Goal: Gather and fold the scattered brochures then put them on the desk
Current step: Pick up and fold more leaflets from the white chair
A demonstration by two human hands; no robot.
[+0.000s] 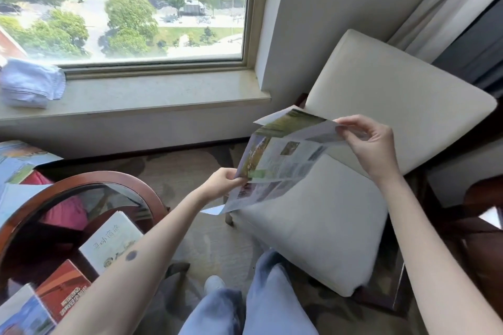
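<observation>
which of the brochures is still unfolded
The brochure held up over the chair, pinched by the left hand and right hand. The white booklet and red brochure lie folded on the round table.

White booklet [113,242]: "手绘南京"

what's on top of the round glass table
Three folded brochures: a white one, a red one and a blue one on the glass table. The left forearm covers the near edge.
</observation>
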